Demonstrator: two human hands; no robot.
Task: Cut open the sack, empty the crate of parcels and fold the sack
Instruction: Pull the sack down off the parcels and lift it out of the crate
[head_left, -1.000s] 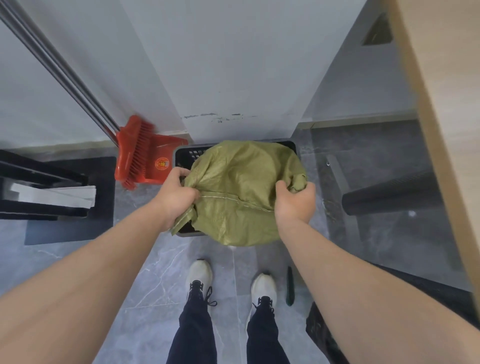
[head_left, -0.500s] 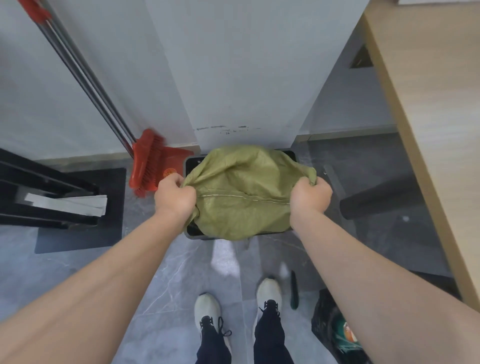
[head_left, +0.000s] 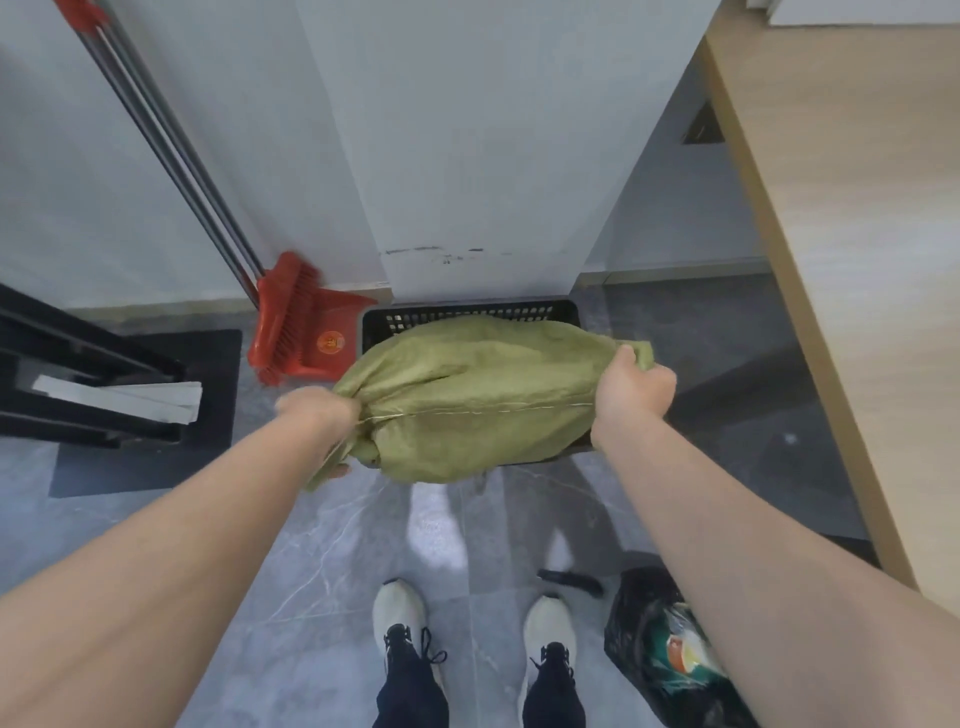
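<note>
A full olive-green woven sack (head_left: 478, 395) with a stitched seam lies across a black plastic crate (head_left: 467, 314) on the floor against a white pillar. My left hand (head_left: 319, 410) grips the sack's bunched left end. My right hand (head_left: 631, 389) clutches its right corner. The sack hides most of the crate; only the perforated back wall shows. A dark knife-like tool (head_left: 569, 579) lies on the floor by my right shoe.
A red broom and dustpan (head_left: 296, 332) lean on the wall left of the crate. A black rack (head_left: 88, 395) stands at the left. A wooden tabletop (head_left: 852, 260) runs along the right. A black bag (head_left: 670, 654) sits by my right foot.
My hands have spread further apart, stretching the sack wider over the crate. The view has tilted up, and the crate's back wall now shows.
</note>
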